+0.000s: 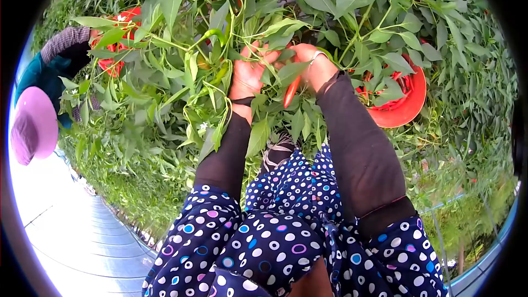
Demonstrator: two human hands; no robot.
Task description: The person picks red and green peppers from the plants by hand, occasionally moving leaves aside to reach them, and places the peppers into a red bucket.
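Note:
My left hand [250, 71] reaches up among the leaves with its palm partly showing. Its fingers look apart, though leaves cover some of the tips, and I see nothing held in it. Close beside it, my right hand [311, 65] is curled, with a bracelet at the wrist. A ripe red chili pepper [292, 92] points downward from under its fingers, and a leaf hides its upper end. Green chili peppers [213, 34] hang on the plant to the left of my left hand.
A red bucket [410, 107] holding red chilies stands among the plants at right, partly behind leaves. At left, a person in a pink hat [38, 124] bends toward the plants near red netting or a container [113, 66]. Dense pepper foliage surrounds my arms.

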